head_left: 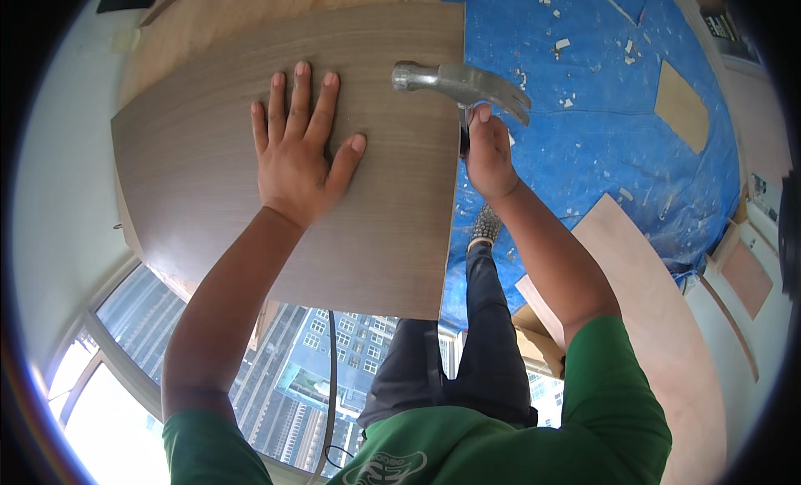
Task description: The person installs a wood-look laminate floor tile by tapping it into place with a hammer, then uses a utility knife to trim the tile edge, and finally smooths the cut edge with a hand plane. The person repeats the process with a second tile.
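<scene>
A large brown wood-grain panel (375, 226) lies flat in front of me. My left hand (296, 155) rests on it with the palm down and the fingers spread. At the panel's right edge, my right hand (488, 155) is closed round the handle of a claw hammer (459, 80). The metal head sits above my fist, its striking face to the left over the panel and its claw to the right over the blue sheet. Most of the handle is hidden by my hand and the panel's edge.
A blue plastic sheet (584, 151) with scattered white scraps covers the floor at the right. A tan board piece (682, 108) lies on it. A pale wooden sheet (642, 318) and a cardboard box (538, 343) are at the lower right. Windows (275, 385) show buildings below.
</scene>
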`<action>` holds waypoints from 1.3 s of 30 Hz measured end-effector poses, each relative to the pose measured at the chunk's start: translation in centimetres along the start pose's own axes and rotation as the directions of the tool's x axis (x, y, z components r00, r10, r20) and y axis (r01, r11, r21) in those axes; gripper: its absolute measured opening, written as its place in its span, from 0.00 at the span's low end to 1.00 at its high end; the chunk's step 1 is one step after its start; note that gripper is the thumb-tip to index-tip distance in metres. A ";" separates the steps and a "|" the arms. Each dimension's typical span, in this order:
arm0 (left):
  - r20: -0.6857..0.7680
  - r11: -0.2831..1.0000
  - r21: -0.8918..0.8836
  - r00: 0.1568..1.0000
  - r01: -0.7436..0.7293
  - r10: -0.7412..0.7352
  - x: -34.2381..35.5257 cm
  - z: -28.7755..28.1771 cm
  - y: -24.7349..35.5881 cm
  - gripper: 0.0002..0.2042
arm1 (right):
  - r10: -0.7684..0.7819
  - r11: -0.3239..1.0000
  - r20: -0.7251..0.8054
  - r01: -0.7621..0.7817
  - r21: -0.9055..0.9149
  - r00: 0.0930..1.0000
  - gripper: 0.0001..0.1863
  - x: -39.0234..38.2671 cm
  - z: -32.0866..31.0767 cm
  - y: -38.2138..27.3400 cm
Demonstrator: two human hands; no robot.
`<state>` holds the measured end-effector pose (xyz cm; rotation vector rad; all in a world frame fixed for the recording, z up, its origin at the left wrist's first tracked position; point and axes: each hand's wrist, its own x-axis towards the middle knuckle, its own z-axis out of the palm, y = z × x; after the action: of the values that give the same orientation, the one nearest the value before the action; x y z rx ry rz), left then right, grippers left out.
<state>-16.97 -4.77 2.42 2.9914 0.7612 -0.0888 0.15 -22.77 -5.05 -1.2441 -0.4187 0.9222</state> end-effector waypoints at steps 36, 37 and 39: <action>0.051 0.994 -0.098 0.998 0.045 -0.040 0.1 -1.4 0.3 0.35 | 0.307 0.942 -0.067 -0.293 0.161 0.949 0.35 12.9 -2.2 -3.4; 0.055 0.993 -0.104 0.997 0.053 -0.047 0.0 -1.5 0.3 0.35 | 0.300 0.941 -0.051 -0.287 0.178 0.952 0.32 12.0 -2.5 -3.5; 0.046 0.991 -0.121 0.997 0.064 -0.058 -0.1 -1.5 0.3 0.35 | 0.277 0.946 -0.025 -0.268 0.184 0.960 0.27 10.3 -2.9 -3.9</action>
<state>-16.82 -4.97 3.96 2.8426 0.8223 -0.1039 9.70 -16.66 -4.34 -1.1737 -0.1193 1.1354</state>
